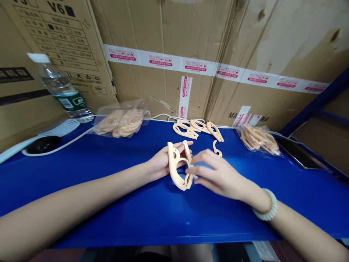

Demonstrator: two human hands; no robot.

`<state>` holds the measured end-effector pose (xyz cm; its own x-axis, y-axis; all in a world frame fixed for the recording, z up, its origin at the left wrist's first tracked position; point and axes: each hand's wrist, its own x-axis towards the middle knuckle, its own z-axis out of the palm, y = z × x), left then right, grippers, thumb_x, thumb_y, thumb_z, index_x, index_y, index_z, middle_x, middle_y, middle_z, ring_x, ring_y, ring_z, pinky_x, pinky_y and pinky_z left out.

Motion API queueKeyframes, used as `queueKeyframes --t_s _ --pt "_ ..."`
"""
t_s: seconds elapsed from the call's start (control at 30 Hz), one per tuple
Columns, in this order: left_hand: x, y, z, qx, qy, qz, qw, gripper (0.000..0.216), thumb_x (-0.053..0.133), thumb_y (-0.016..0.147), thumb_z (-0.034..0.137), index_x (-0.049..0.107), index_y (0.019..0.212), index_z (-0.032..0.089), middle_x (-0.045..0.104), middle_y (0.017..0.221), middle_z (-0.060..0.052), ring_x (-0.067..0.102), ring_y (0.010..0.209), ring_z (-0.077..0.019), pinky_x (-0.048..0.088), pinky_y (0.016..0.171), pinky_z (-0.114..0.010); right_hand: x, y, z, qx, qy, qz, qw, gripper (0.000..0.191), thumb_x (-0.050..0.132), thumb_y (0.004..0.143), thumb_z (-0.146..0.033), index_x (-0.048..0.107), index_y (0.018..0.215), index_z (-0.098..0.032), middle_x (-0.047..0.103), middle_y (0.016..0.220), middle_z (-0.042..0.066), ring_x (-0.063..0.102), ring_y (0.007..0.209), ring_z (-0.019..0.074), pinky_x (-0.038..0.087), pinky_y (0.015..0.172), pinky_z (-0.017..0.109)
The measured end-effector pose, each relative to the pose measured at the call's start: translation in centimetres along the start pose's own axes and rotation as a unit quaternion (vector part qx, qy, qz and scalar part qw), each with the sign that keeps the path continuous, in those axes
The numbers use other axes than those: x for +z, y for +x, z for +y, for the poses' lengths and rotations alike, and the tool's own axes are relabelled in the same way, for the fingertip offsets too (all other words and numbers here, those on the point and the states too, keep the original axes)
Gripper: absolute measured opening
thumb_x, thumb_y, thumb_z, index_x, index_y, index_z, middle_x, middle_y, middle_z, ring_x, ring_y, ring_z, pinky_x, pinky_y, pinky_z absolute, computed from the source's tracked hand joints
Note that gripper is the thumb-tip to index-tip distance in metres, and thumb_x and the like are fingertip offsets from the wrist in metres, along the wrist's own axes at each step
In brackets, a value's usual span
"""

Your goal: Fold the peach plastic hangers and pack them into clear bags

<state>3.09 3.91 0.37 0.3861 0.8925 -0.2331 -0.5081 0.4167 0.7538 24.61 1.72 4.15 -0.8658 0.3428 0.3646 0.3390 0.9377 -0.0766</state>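
Observation:
My left hand (pixel 160 163) holds a peach-coloured plastic clip part (pixel 177 167) upright over the blue shelf (pixel 109 182). My right hand (pixel 215 174) has its fingers closed on the same part from the right, near its lower end. A small loose hook-shaped piece (pixel 217 148) lies just behind my right hand. Several finished peach parts (pixel 197 128) lie in a small pile farther back.
A clear bag of peach parts (pixel 121 120) lies at back left, another bag (pixel 257 139) at back right. A water bottle (pixel 61 89), a black puck (pixel 43 144) and a white cable sit far left. A phone (pixel 298 154) lies at right. Cardboard boxes (pixel 191 47) wall the back.

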Motion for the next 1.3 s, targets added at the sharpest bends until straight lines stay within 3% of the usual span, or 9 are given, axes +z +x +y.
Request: queueKeyframes --t_s 0.13,0.3,0.4,0.5,0.63,0.77,0.9,1.1,1.3 --pt "-0.1 0.1 0.3 -0.007 -0.029 -0.008 1.0 0.028 0.046 0.103 0.023 0.067 0.118 0.011 0.075 0.088 -0.012 0.072 0.076 -0.0186 0.057 0.071 -0.027 1.4 0.3 -0.9 -0.035 0.008 -0.02 0.999 0.019 0.05 0.103 -0.023 0.066 0.111 -0.019 0.068 0.11 0.009 0.053 0.112 0.0222 0.047 0.099 0.04" --pt "0.6 -0.7 1.0 -0.022 -0.085 0.03 0.996 0.067 0.023 0.104 0.059 0.057 0.127 0.007 0.073 0.104 -0.024 0.074 0.083 -0.026 0.058 0.076 -0.036 1.9 0.2 -0.3 0.003 -0.008 -0.01 1.0 0.016 0.052 0.102 -0.027 0.065 0.105 -0.019 0.067 0.109 0.01 0.054 0.111 0.0219 0.047 0.1 0.04" --pt "1.0 -0.9 0.4 0.016 -0.046 0.06 0.997 0.047 0.036 0.105 0.048 0.056 0.122 0.009 0.073 0.107 -0.022 0.073 0.085 -0.0239 0.057 0.085 -0.038 2.2 0.2 -0.3 0.023 -0.038 -0.009 0.999 0.016 0.051 0.103 -0.027 0.064 0.098 -0.019 0.066 0.106 0.009 0.055 0.107 0.021 0.047 0.096 0.039" --pt "0.8 -0.7 -1.0 0.066 0.038 0.019 0.997 0.02 0.054 0.101 0.028 0.059 0.113 0.012 0.073 0.11 -0.017 0.073 0.088 -0.0223 0.057 0.086 -0.038 2.7 0.2 -0.2 0.029 -0.096 0.014 0.995 0.019 0.049 0.103 -0.025 0.064 0.093 -0.018 0.066 0.103 0.01 0.056 0.102 0.0217 0.047 0.093 0.039" --pt "-0.1 -0.7 -2.3 0.137 0.143 -0.023 0.98 0.031 0.07 0.091 0.038 0.064 0.11 0.014 0.073 0.107 -0.012 0.072 0.084 -0.0225 0.058 0.079 -0.037 2.9 0.0 0.0 0.023 -0.169 0.028 0.985 0.018 0.049 0.103 -0.023 0.064 0.094 -0.018 0.066 0.102 0.01 0.056 0.101 0.0237 0.043 0.095 0.043" --pt "-0.5 -0.9 -2.5 0.187 0.193 0.008 0.963 0.032 0.072 0.088 0.043 0.066 0.098 0.013 0.072 0.083 -0.007 0.067 0.075 -0.0189 0.056 0.074 -0.032 2.6 0.0 0.1 0.039 -0.201 0.031 0.978 0.02 0.047 0.104 -0.025 0.063 0.095 -0.018 0.067 0.099 0.009 0.055 0.099 0.0242 0.037 0.101 0.045" --pt "-0.4 -1.1 -2.4 0.226 0.199 0.031 0.953 0.029 0.068 0.09 0.043 0.064 0.084 0.014 0.068 0.078 -0.004 0.064 0.075 -0.0164 0.054 0.074 -0.029 2.3 -0.2 0.5 0.078 -0.198 0.015 0.977 0.024 0.043 0.105 -0.028 0.06 0.092 -0.018 0.068 0.094 0.009 0.057 0.094 0.0241 0.033 0.104 0.047" --pt "0.0 -1.6 -2.2 0.211 0.193 0.058 0.956 0.03 0.067 0.091 0.043 0.062 0.083 0.015 0.068 0.082 -0.003 0.068 0.077 -0.0165 0.058 0.079 -0.031 2.3 -0.4 0.7 0.127 -0.161 0.01 0.979 0.023 0.04 0.106 -0.023 0.056 0.091 -0.019 0.069 0.081 0.004 0.057 0.074 0.0194 0.03 0.103 0.042" --pt "0.4 -2.1 -1.9 0.22 0.212 0.052 0.951 0.033 0.069 0.089 0.045 0.064 0.079 0.014 0.069 0.078 -0.004 0.068 0.073 -0.0172 0.059 0.076 -0.031 2.4 -0.4 0.5 0.139 -0.155 -0.004 0.978 0.021 0.04 0.099 -0.012 0.054 0.086 -0.02 0.067 0.075 0.002 0.055 0.07 0.0185 0.029 0.096 0.04"
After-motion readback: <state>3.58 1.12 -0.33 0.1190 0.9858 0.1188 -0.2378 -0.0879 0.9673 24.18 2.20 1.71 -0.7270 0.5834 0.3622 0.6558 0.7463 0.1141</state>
